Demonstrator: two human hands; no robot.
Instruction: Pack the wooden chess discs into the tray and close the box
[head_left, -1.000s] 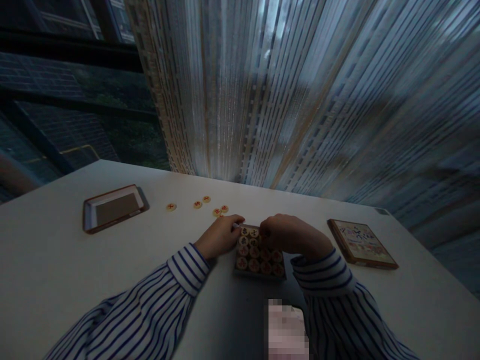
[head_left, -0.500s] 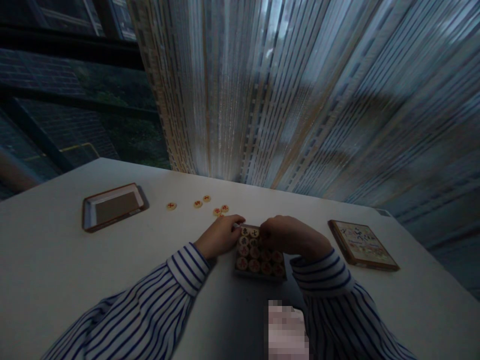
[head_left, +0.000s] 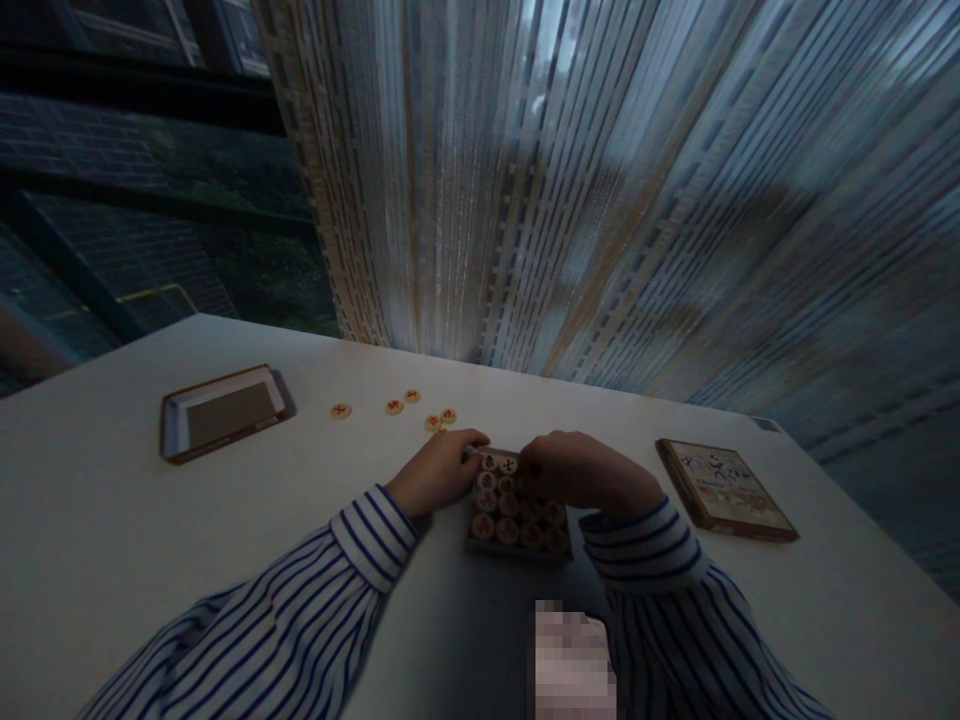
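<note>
A tray of round Chinese chess pieces (head_left: 508,530) lies before me, its pieces in rows with red characters on the near ones and black on the far ones. My left hand (head_left: 442,470) grips the tray's far left corner between thumb and fingers. Over the far right part of the tray, my right hand (head_left: 574,472) is closed, fingertips bent down to the pieces; what they hold is hidden. Several loose red-marked chess pieces (head_left: 394,407) are spread on the white table (head_left: 330,580) beyond my left hand, one partly covered by it.
At the far left lies an open rectangular box part (head_left: 225,405) with a brown inside. A printed flat box (head_left: 727,485) sits to the right. Near the front edge is a pale blurred-out thing (head_left: 574,660). Striped curtains (head_left: 480,200) hang behind the table.
Both hands keep almost the same place at the tray. The view has shifted very slightly; no piece has visibly moved.
</note>
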